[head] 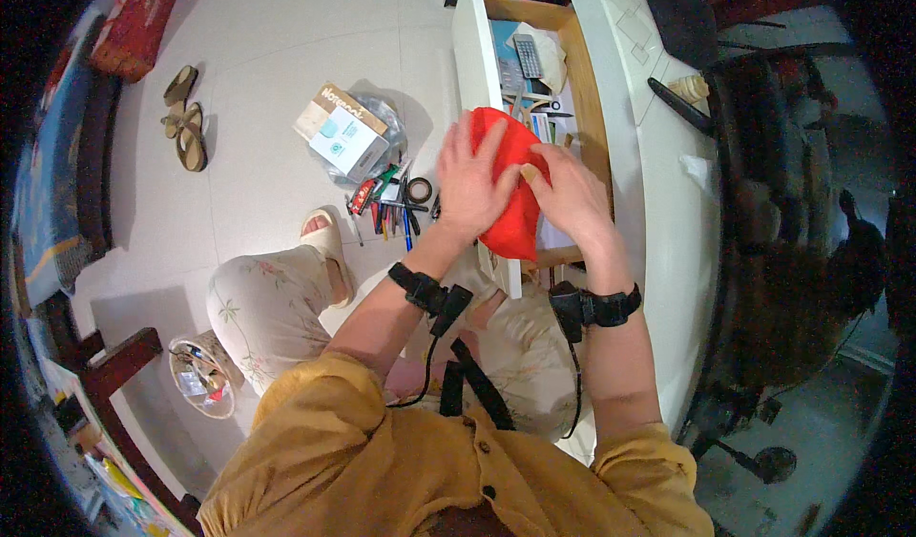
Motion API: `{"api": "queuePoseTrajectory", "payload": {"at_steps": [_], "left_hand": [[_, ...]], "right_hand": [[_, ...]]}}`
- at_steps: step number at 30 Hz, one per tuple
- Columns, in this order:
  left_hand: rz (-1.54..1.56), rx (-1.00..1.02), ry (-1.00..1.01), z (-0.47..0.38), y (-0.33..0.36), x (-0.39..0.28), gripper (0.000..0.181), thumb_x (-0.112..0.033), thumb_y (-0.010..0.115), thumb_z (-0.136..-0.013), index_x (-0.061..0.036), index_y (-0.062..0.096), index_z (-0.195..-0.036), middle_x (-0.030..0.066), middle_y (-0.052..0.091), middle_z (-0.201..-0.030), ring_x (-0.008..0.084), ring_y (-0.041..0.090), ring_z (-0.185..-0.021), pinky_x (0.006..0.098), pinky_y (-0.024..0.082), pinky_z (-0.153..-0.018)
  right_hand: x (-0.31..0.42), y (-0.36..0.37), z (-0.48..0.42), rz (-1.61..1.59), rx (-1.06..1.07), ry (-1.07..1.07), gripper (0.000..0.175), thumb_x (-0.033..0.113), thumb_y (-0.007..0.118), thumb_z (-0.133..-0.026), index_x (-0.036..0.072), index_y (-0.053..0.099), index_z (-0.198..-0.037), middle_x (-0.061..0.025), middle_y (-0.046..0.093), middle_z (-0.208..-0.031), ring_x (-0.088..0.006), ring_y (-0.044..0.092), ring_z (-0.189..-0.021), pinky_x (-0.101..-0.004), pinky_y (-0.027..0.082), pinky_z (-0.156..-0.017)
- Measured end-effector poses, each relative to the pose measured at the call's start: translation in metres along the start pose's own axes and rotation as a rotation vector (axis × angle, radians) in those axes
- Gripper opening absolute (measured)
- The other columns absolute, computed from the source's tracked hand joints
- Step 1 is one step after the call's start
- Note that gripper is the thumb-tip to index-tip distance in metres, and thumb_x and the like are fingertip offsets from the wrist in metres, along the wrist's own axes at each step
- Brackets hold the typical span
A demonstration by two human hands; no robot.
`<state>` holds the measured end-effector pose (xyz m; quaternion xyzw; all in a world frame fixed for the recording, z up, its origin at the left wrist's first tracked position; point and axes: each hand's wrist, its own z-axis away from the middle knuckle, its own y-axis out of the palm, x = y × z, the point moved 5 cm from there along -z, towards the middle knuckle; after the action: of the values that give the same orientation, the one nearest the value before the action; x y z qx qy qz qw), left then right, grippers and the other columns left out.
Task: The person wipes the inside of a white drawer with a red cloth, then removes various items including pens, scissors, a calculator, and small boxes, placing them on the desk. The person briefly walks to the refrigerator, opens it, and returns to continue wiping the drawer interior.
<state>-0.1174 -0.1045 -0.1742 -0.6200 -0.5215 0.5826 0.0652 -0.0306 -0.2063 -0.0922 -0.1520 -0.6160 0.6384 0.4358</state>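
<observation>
Both of my hands are on a bright red soft piece, perhaps a cloth pouch [512,226], over an open drawer [591,100]. My left hand [474,179] lies across its left side with the fingers spread and somewhat blurred. On the right edge, my right hand [576,190] grips it between thumb and bent fingers. The two thumbs nearly meet in the middle. Beyond the red piece, the drawer holds a grey keypad device [528,56], a blister pack [509,75], papers and several pens. Part of the drawer is hidden under the red piece and my hands.
On the floor lie a heap of pens [386,215], a roll of dark tape [418,191] and a white-and-brown box [354,143] on clear plastic. Sandals [189,136] are farther left. A waste basket [207,405] stands by my left knee. The white desk [669,251] borders the drawer.
</observation>
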Motion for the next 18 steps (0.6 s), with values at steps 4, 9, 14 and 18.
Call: {"api": "queuePoseTrajectory", "payload": {"at_steps": [4,9,14,18], "left_hand": [[0.262,0.222,-0.199,0.000,0.029,-0.008,0.079,-0.025,0.071,-0.080,-0.0183,0.033,-0.149,0.0319,0.010,-0.153,0.0522,0.032,-0.131,0.0513,0.032,-0.111],[0.149,0.149,-0.149,-0.002,0.027,-0.004,0.066,-0.026,0.070,-0.082,-0.0152,0.041,-0.140,0.0270,0.034,-0.136,0.0482,0.046,-0.115,0.0513,0.043,-0.100],[0.225,0.281,-0.255,0.020,0.021,-0.003,0.059,-0.030,0.068,-0.087,-0.0122,0.042,-0.136,0.0237,0.044,-0.129,0.0434,0.054,-0.113,0.0475,0.048,-0.094],[0.325,0.221,-0.268,0.062,0.014,0.003,0.054,-0.038,0.063,-0.091,-0.0069,0.045,-0.131,0.0243,0.053,-0.124,0.0431,0.060,-0.105,0.0479,0.050,-0.088]], "right_hand": [[0.000,-0.005,-0.002,-0.026,-0.015,-0.009,0.042,0.031,0.056,-0.094,0.003,0.058,-0.125,-0.0191,0.061,-0.121,-0.0369,0.061,-0.108,-0.0463,0.050,-0.090],[0.003,-0.012,0.002,-0.014,0.005,-0.007,0.042,0.032,0.055,-0.094,0.004,0.059,-0.124,-0.0193,0.062,-0.118,-0.0368,0.062,-0.106,-0.0466,0.051,-0.089],[0.000,-0.018,0.010,-0.032,-0.030,-0.010,0.039,0.032,0.056,-0.093,0.004,0.060,-0.121,-0.0195,0.063,-0.116,-0.0370,0.062,-0.105,-0.0469,0.051,-0.088],[-0.001,-0.020,0.021,-0.017,-0.051,-0.023,0.036,0.031,0.056,-0.093,0.005,0.062,-0.117,-0.0201,0.064,-0.114,-0.0378,0.063,-0.103,-0.0474,0.051,-0.087]]}}
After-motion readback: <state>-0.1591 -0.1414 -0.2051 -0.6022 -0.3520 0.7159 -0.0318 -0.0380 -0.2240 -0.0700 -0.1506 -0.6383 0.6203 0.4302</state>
